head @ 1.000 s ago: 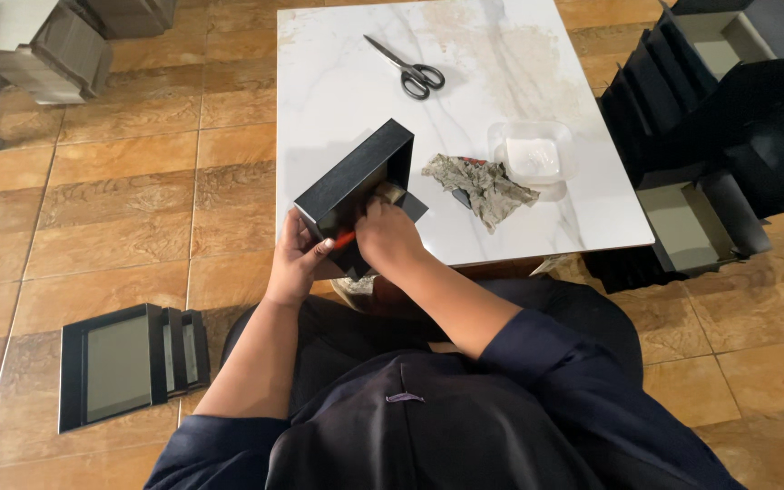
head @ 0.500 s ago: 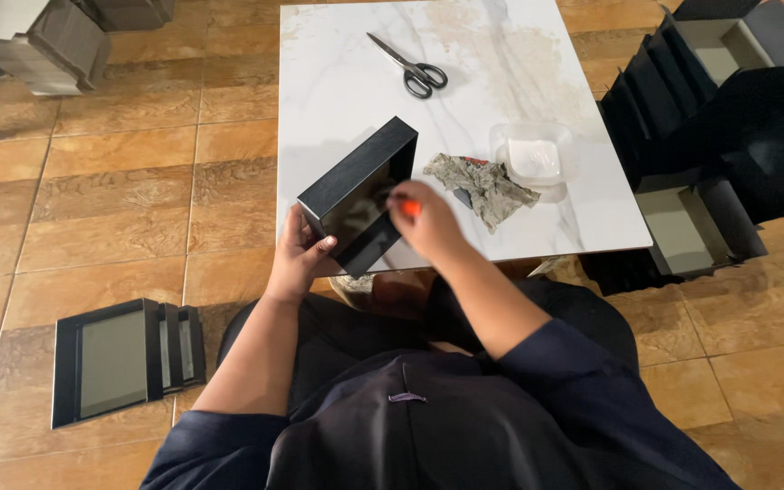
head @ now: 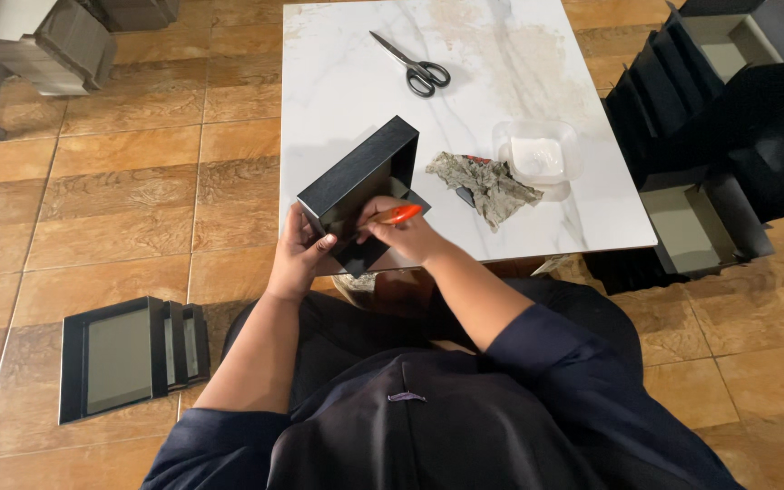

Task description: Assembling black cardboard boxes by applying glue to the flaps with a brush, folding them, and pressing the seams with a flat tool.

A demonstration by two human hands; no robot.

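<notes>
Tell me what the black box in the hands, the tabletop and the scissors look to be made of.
Black box: likely rigid board or wood with a matte black finish; flat dull walls, sharp corners. Tabletop: marble or marble-look slab, white with grey veins and a slight sheen. Scissors: blades look like metal, thin and grey; handles look like black plastic.

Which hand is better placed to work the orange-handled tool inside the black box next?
Right, most likely. The right hand already holds the orange-handled tool with its tip at the black box opening. The left hand is busy gripping the box's near corner, steadying it on edge on the table.
</notes>
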